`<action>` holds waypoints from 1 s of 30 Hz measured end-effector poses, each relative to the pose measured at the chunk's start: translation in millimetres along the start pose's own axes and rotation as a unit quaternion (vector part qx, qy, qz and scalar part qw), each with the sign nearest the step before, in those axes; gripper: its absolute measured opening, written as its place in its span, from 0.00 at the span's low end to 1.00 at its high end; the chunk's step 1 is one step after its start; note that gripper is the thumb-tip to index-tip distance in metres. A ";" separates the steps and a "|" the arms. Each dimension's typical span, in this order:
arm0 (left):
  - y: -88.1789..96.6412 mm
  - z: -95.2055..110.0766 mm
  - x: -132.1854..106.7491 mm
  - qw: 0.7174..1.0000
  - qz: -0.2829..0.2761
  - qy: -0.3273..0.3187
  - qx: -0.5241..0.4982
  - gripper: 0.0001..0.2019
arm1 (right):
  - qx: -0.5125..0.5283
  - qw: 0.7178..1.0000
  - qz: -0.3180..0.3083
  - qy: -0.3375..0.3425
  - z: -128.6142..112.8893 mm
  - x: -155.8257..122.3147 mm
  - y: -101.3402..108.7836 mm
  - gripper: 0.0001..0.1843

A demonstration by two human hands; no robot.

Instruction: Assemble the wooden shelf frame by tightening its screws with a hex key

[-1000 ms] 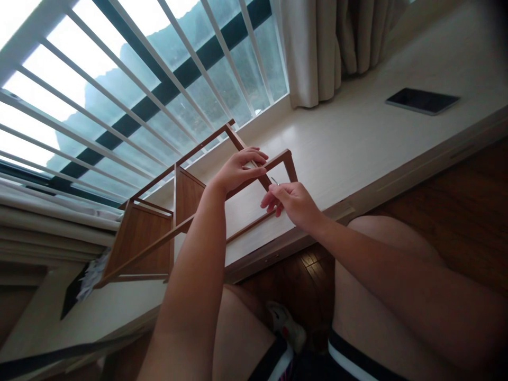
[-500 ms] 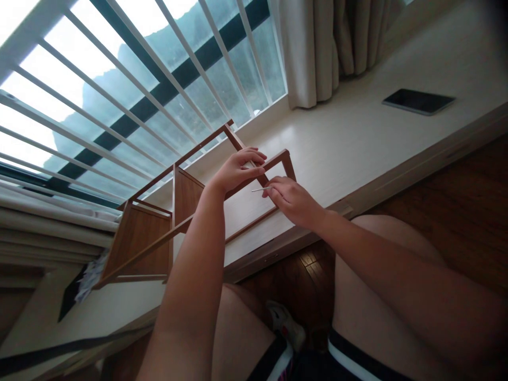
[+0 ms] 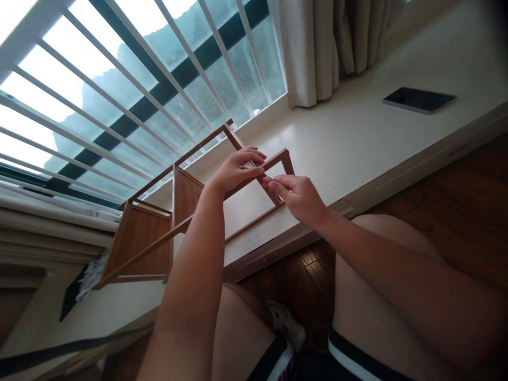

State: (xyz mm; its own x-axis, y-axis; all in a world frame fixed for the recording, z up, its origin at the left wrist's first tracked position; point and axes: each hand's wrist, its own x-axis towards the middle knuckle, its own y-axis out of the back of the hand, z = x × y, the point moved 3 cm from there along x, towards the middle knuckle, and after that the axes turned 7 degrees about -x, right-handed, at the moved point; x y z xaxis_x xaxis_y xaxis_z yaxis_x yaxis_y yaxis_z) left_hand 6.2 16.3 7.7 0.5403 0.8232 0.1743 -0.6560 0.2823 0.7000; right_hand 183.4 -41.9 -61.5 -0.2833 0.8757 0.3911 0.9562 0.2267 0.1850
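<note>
Wooden frame [image 3: 145,238], slatless rails plus brown panels, sits tilted on the pale window ledge [image 3: 341,137], right in front of the person. Left hand [image 3: 242,166] is wrapped over a frame joint, fingers across the top, thumb along the near side. Right hand [image 3: 299,196] has fingertips pinched narrow on a thin metal tool [image 3: 270,178], its tip pointing at the joint just beside the left thumb; can't tell whether it's seated. Dark-screened tablet [image 3: 419,100] lies flat on the ledge, well apart, past the beige curtain [image 3: 304,53]. Barred window [image 3: 151,53] behind.
</note>
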 end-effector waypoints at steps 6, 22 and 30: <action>0.4 -0.8 0.5 1.000 -0.001 -0.006 -0.002 0.11 | -0.059 0.995 0.057 0.062 -13.0 -1.1 7.8 0.16; -0.1 -2.7 1.1 1.000 -0.001 -0.018 -0.014 0.11 | -0.065 0.990 0.058 0.113 -16.7 -0.2 5.3 0.12; 0.4 -3.2 0.7 1.000 -0.001 -0.006 -0.017 0.12 | -0.060 0.993 0.037 0.096 -16.4 0.5 6.4 0.12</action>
State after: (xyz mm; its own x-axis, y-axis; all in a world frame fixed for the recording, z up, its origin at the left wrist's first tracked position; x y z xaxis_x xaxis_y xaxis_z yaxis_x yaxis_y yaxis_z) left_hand 4.7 18.4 5.9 0.5471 0.8172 0.1811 -0.6723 0.3002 0.6766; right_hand 188.2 -47.1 -45.4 -0.2328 0.7881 0.5697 0.9625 0.1029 0.2510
